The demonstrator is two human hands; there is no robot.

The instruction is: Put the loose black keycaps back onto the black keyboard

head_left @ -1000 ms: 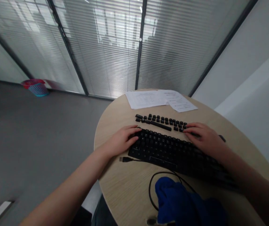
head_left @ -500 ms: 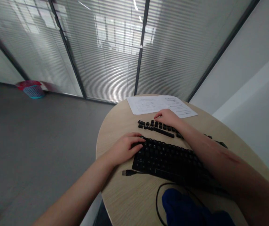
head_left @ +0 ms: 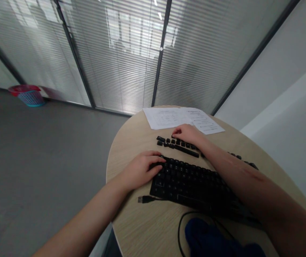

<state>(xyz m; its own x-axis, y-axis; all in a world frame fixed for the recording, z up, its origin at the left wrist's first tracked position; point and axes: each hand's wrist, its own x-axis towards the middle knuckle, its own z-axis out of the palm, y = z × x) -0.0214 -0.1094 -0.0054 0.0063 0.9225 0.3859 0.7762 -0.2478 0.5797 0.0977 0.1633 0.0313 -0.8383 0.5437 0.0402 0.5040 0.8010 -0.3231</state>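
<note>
A black keyboard [head_left: 193,182] lies on the round wooden table [head_left: 131,139]. My left hand [head_left: 143,169] rests at its upper left corner, thumb and fingers apart on the keys and edge. Beyond the keyboard, loose black keycaps [head_left: 178,142] and a long bar key [head_left: 186,150] lie in rows. My right hand [head_left: 186,132] is over the far row, its thumb and index finger pinched on a small black keycap [head_left: 172,136]. My right forearm crosses above the keyboard and hides part of it.
Printed papers [head_left: 163,117] lie at the table's far edge. A USB plug [head_left: 145,199] and its cable are left of and below the keyboard, near a dark blue cloth [head_left: 209,237]. A red and blue basket [head_left: 31,96] stands on the floor by the blinds.
My right hand has moved slightly left, and its fingers have closed on a keycap. My left hand has stayed at the keyboard's corner. The view has shifted a little.
</note>
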